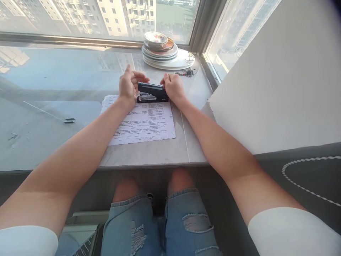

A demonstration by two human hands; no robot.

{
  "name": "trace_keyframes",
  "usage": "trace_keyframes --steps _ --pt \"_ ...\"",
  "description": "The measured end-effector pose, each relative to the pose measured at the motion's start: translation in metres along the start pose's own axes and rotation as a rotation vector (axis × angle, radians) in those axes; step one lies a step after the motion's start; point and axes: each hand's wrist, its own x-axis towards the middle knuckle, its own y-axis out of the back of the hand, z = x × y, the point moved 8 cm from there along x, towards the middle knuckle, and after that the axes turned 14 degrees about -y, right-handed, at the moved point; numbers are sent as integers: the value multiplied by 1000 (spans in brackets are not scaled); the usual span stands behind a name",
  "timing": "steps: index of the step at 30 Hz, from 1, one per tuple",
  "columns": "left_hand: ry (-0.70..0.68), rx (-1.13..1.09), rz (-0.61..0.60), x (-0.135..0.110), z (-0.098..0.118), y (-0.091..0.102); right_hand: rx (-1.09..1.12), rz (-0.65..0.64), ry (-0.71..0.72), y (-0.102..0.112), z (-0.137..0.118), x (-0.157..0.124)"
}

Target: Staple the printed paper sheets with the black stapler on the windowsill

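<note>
A black stapler (153, 93) rests on the upper part of a printed sheet stack (149, 124), its top arm raised off the base at the left end. My right hand (174, 87) is closed at the stapler's hinge end, the fingers curled against it. By the other end is my left hand (128, 85), thumb up and fingers stretched out toward the top arm; whether they touch it is hard to tell. Part of the paper lies hidden under my left forearm.
Stacked plates (160, 51) stand at the back by the window, with keys (188, 73) in front of them. A small dark piece (69, 121), perhaps a staple strip, lies on the left of the ledge (80, 85). A white wall (279, 81) rises at right.
</note>
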Motion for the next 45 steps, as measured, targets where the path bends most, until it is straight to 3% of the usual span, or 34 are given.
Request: trace_keyframes --steps 5,11,18,21,24,28,30,33,37,41,45 --pt "86 -121 59 3 -10 7 10 -21 -18 -2 2 4" --pt "25 -247 82 6 -9 18 40 -45 -13 -3 4 4" --pt "65 -331 185 8 -20 25 -7 -66 -9 -2 -2 -1" --pt "59 -209 98 8 -17 23 -5 -55 69 8 -17 -14" --pt "24 -47 -8 9 -11 19 -52 -148 193 9 -32 -31" --pt "-19 -212 25 10 -9 16 -118 -290 401 -2 -40 -47" --pt "-9 -364 79 11 -12 17 -96 -253 472 -3 -40 -46" --pt "-6 -547 126 10 -12 16 -44 -85 518 3 -39 -41" --pt "50 -711 49 6 -6 1 -56 97 571 13 -42 -40" --pt "138 -715 -28 1 -5 -12 -105 125 646 16 -47 -40" --pt "109 -733 -18 2 -4 -13 -105 121 662 18 -49 -38"
